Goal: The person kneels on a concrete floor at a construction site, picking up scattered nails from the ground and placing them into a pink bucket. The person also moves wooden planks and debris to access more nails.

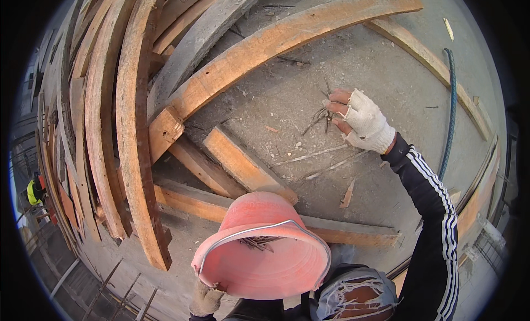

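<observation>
My right hand [358, 117], in a white knitted glove with bare fingertips, reaches over the dusty concrete floor. Its fingers are curled around a small bunch of thin dark rods [316, 120], like nails or wire offcuts, which poke out on both sides. Close to my body my left hand [206, 298], also gloved, grips the rim of a pink bucket [270, 274]. The bucket is tilted with its mouth toward me, and a wire handle lies across its upper rim. More thin dark rods [258, 242] rest inside it. The left fingers are partly hidden by the rim.
Long timber beams [132, 127] are heaped at the left, and one beam [265, 42] slants across the top. Shorter blocks [243, 161] lie beyond the bucket. A blue-green rod [451, 111] and another plank [436, 67] lie at the right. A person in a yellow vest [34, 191] is far left.
</observation>
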`<state>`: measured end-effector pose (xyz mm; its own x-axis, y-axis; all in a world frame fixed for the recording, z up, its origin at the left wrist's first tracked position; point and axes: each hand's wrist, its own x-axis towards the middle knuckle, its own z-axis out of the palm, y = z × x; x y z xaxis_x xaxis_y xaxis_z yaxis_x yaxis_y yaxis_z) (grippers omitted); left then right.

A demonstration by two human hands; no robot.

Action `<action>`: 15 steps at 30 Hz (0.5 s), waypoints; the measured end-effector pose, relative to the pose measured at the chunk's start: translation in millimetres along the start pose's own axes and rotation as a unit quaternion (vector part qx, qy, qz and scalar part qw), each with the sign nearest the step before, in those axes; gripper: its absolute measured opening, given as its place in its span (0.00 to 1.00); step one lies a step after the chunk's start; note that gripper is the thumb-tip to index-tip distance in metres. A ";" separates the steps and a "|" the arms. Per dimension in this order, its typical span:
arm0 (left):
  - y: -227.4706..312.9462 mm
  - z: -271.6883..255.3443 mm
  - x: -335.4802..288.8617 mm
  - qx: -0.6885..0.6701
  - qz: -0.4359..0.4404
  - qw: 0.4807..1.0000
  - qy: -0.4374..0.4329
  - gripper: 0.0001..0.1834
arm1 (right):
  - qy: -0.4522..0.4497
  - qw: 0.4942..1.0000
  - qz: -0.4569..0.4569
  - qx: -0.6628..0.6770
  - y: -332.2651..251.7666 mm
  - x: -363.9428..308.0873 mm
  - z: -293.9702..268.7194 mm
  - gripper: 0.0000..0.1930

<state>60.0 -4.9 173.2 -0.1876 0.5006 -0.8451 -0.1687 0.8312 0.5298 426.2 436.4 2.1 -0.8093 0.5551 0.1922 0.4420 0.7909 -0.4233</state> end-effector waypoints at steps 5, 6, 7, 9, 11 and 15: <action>6.1 0.2 4.8 -0.012 0.020 1.000 -0.001 0.36 | -0.022 0.970 0.238 -0.035 1.1 -17.6 -24.5 0.22; 6.9 0.5 5.1 -0.017 0.020 1.000 0.004 0.35 | -0.062 0.961 0.265 -0.049 -1.1 -17.4 -26.9 0.25; 7.3 0.5 5.2 0.001 0.034 0.999 0.006 0.34 | -0.090 0.961 0.252 -0.062 -5.6 -17.0 -27.6 0.30; 6.1 0.6 5.7 0.020 0.069 0.997 0.006 0.31 | -0.085 0.971 0.206 -0.081 -16.6 -15.7 -27.1 0.30; 1.6 1.5 6.2 -0.024 0.080 0.996 0.013 0.33 | -0.111 0.970 0.193 -0.096 -28.9 -13.4 -22.7 0.29; -6.1 0.2 8.1 -0.019 0.112 0.993 0.012 0.30 | -0.147 0.958 0.216 -0.115 -42.2 1.6 -1.6 0.26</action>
<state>59.7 -5.8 163.2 -0.2479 0.6655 -0.7040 -0.1574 0.6894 0.7071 406.9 404.2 21.6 -0.5908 0.7736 -0.2290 0.8065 0.5582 -0.1951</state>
